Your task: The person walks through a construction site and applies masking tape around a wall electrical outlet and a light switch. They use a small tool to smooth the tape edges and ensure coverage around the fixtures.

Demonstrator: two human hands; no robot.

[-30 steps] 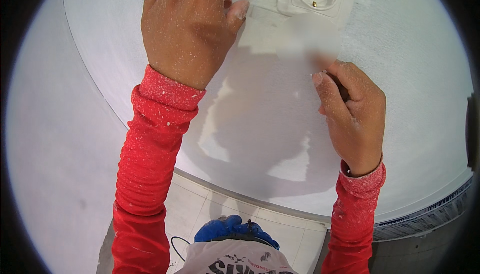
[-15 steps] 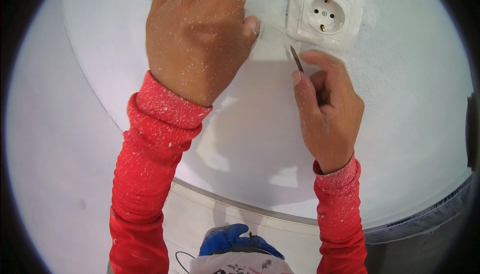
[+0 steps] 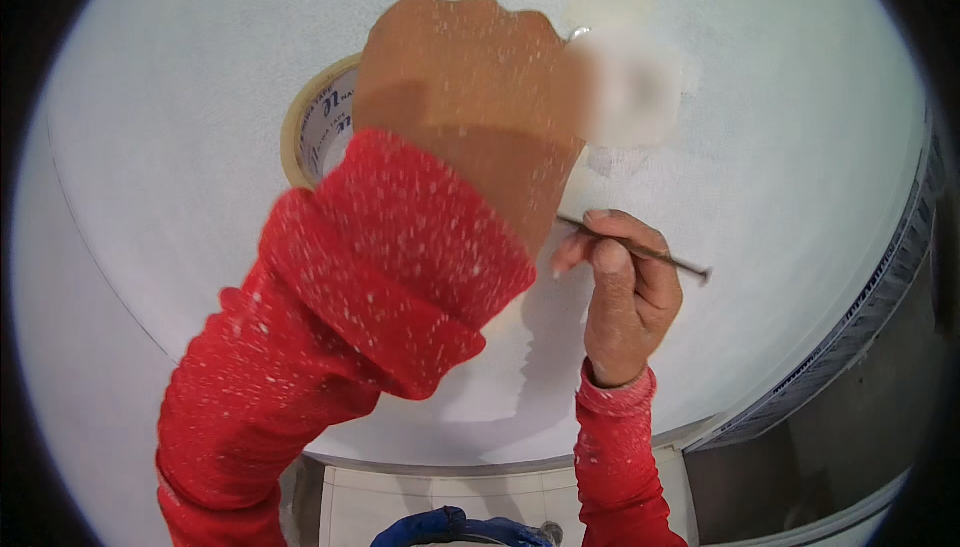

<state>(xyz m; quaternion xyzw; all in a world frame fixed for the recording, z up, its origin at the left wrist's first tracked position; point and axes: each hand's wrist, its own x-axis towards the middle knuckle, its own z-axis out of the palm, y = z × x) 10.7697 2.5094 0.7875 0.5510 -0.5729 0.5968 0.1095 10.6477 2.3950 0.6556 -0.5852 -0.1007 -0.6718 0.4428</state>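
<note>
1. Nail, long, thin, dark metal, is pinched in the bare right hand.
2. Bare left hand partly covers a round, yellowish tape roll; I can't tell its grip.

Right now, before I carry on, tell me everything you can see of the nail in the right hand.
The nail is long and thin, dark, and looks like metal, with a straight shank and a small flat head at its right end. It slants in the picture, head lower. The right hand pinches it between thumb and fingers, in front of the white wall. Its other end runs up to the left hand's edge; I cannot tell whether they touch.
</note>
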